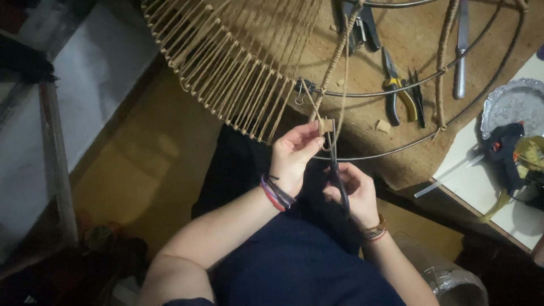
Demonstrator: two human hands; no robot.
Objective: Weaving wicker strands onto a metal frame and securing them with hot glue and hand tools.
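My left hand [293, 154] pinches a short end of jute twine [325, 125] at the outer ring of a round wire frame [396, 150]. My right hand [354, 194] grips black scissors [335, 164], whose blades point up at the pinched twine end. Twine strands [226, 73] are stretched in rows over the left part of the frame. A twine-wrapped spoke [335, 59] runs up from the spot where my left hand is. Both wrists carry bracelets.
Yellow-handled pliers [399, 90], a black clip [362, 25] and a metal blade [462, 48] lie on the brown table under the frame. A black glue gun [504, 153] and a silver tray [513, 102] sit on a white board at right. The floor lies at left.
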